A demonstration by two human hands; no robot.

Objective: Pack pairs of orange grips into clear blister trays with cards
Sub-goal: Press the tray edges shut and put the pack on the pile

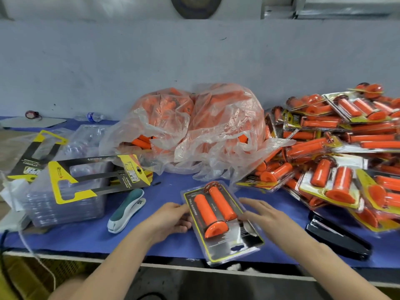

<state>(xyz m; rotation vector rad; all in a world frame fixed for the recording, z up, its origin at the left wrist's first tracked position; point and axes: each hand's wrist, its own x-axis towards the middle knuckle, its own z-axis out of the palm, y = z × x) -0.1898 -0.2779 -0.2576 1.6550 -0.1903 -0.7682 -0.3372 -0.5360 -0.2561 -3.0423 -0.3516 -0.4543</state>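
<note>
Head view:
- Work surface: a bench covered with a blue mat (86,234), set against a plain grey wall (129,61). A round dark fitting (195,6) was seen high on the wall, cut off by the frame.
- One blister pack (225,241) was laid diagonally at the near edge of the mat, its lower corner overhanging. Two orange grips (213,211) were seated in it side by side, over a black and yellow card.
- The pack's left edge was gripped by the left hand (171,217), fingers curled at the rim. The right hand (266,215) was laid at the pack's right edge with its fingers straight and spread. The hands were kept apart, one on each side of the pack.
- One crumpled clear bag (194,131) of loose orange grips was noted behind the pack; whether it was one bag or two could not be told.
- One pile of finished packs (335,159) was heaped at the right; too many and too overlapped to be counted.
- One stack of clear trays (65,204) was noted at the left, with one yellow card (97,176) laid on top. A second card (36,154) was seen further left.
- Two staplers: a teal stapler (126,211) just beside the stack, and a black stapler (337,237) right of the hands.
- One water bottle (93,116) was lying by the wall.
</note>
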